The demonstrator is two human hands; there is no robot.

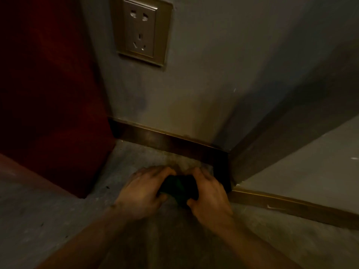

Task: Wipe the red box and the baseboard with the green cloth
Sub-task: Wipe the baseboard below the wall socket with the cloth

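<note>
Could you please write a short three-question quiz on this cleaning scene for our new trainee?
1. True or false: both hands grip the green cloth.
2. Which side of the view holds the red box: A left, B right, C behind the person?
3. What is fixed on the wall above the baseboard?

Key
1. True: the left hand and right hand close on it, on the floor.
2. A.
3. A wall socket.

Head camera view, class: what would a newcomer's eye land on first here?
Two bare hands, left hand and right hand, meet low in the middle over a bunched green cloth on the floor. A wall socket sits at the top, and the red box fills the left.
</note>
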